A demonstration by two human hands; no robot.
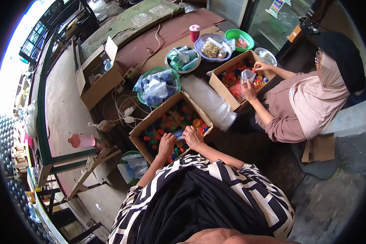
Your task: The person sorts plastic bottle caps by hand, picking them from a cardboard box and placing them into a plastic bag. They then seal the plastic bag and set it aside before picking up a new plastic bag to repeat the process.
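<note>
A small bluish plastic bag (pixel 177 133) is between my two hands, over an open cardboard box (pixel 139 129) of loose coloured bottle caps (pixel 197 122). My left hand (pixel 167 145) has its fingers closed on the bag's left side. On the other side, my right hand (pixel 193 137) pinches the bag with bent fingers. What the bag contains is too small to tell. Red, orange, green and blue caps lie around and below both hands, and my fingers partly hide them.
To the right, a co-worker (pixel 299 101) handles a clear bag (pixel 248 75) over another cap-filled box (pixel 223 90). Basins of bagged caps, including a green basin (pixel 177 77), stand behind my box. A plastic roll (pixel 209 101) lies between the boxes; white cables (pixel 128 115) lie left.
</note>
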